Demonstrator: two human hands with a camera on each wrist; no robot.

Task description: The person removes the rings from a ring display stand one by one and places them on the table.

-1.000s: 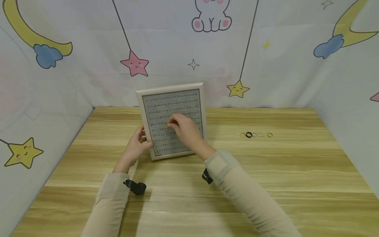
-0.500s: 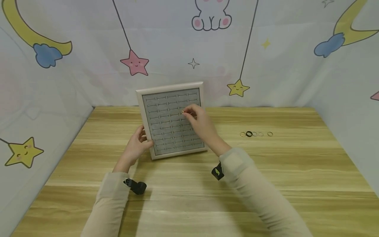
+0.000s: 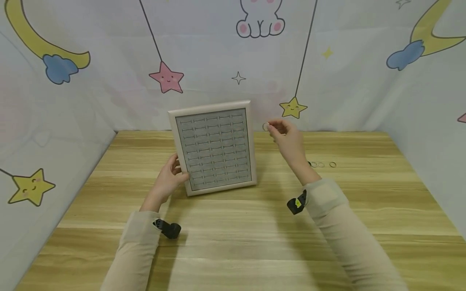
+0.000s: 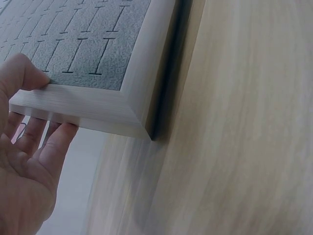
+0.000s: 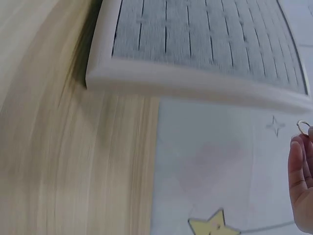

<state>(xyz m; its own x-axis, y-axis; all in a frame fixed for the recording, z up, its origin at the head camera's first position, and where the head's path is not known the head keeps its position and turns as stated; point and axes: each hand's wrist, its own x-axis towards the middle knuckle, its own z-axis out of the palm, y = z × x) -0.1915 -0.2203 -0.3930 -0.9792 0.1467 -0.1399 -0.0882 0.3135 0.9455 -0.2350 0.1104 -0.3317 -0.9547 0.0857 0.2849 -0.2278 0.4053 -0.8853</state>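
Observation:
A ring display board [image 3: 214, 149] with a pale frame and grey slotted felt stands tilted on the table. My left hand [image 3: 168, 184] grips its left edge near the bottom, thumb on the front of the frame and fingers behind it, as the left wrist view [image 4: 29, 147] also shows. To the right of the board my right hand [image 3: 291, 141] is raised, pinching a thin ring [image 3: 266, 127] between thumb and fingertips. The ring [image 5: 302, 128] appears at the right edge of the right wrist view, apart from the board. All the felt slots in view hold nothing.
On the wooden table [image 3: 233, 234] to the right lie several rings in a row, among them a silver one [image 3: 321, 165] and a separate one [image 3: 333, 165]; my right hand hides part of the row. A printed cloth backdrop [image 3: 204, 52] rises behind and beside the table.
My right hand has moved from the felt of the board out to its right, carrying the ring away from the slots. My left hand and the board stay where they were.

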